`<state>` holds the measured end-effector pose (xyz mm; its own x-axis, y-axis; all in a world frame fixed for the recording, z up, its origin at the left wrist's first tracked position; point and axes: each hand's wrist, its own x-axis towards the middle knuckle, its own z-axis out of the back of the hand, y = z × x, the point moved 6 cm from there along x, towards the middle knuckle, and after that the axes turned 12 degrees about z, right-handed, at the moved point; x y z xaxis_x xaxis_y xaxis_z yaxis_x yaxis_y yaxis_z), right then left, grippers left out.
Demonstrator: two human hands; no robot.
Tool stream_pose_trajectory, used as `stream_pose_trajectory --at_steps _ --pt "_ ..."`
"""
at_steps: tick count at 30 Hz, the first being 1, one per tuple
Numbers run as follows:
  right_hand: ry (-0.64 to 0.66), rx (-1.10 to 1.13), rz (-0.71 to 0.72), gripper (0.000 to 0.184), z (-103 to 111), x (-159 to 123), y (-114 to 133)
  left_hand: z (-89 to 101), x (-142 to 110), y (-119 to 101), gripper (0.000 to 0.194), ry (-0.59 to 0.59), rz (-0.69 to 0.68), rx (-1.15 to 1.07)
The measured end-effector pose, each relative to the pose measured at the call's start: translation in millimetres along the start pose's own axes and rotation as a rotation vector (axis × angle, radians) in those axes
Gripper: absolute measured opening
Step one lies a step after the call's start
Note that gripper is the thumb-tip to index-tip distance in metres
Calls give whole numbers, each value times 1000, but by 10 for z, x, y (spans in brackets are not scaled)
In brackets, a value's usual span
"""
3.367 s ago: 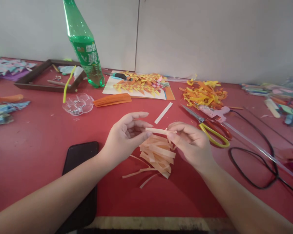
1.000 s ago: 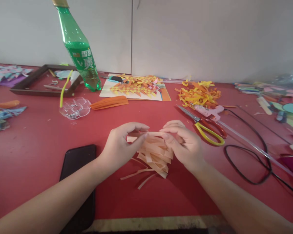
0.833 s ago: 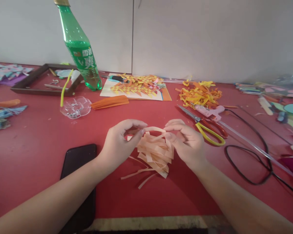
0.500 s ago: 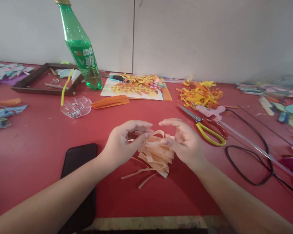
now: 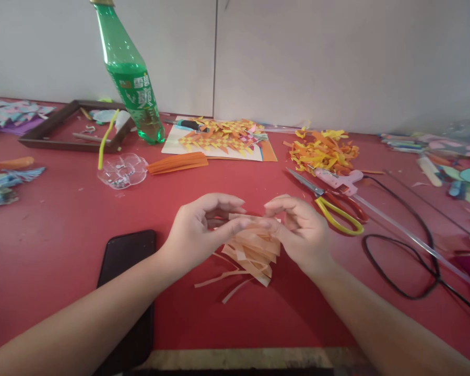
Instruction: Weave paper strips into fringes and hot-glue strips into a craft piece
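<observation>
My left hand (image 5: 203, 227) is curled, thumb stretched toward the other hand, pinching a thin peach paper strip that the fingers mostly hide. Opposite it, my right hand (image 5: 303, 232) has thumb and fingers bent around the same strip. The two thumb tips meet just above a loose pile of peach paper strips (image 5: 253, 256), which lies on the red tabletop (image 5: 196, 324). A few narrow strips trail from the pile toward the lower left.
A black phone (image 5: 129, 313) lies beside my left forearm. Scissors (image 5: 339, 214), a pink glue gun (image 5: 340, 180) and its cable are on the right. Farther back stand a green bottle (image 5: 135, 99), a clear dish (image 5: 123, 169), orange strips (image 5: 178, 163) and yellow-orange scraps (image 5: 323, 149).
The strip's loop, visible between the hands before, is now flattened or covered by the fingers. My thumbs have come together, and the right hand's fingertips have drawn back slightly rightward.
</observation>
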<state>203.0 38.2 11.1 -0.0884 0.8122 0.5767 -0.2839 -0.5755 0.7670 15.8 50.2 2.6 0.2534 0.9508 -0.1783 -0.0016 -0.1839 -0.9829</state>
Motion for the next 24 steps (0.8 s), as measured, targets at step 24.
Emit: stream_pose_trajectory --at_steps 24 --pt "98 38 78 5 77 33 -116 95 46 37 25 -73 57 24"
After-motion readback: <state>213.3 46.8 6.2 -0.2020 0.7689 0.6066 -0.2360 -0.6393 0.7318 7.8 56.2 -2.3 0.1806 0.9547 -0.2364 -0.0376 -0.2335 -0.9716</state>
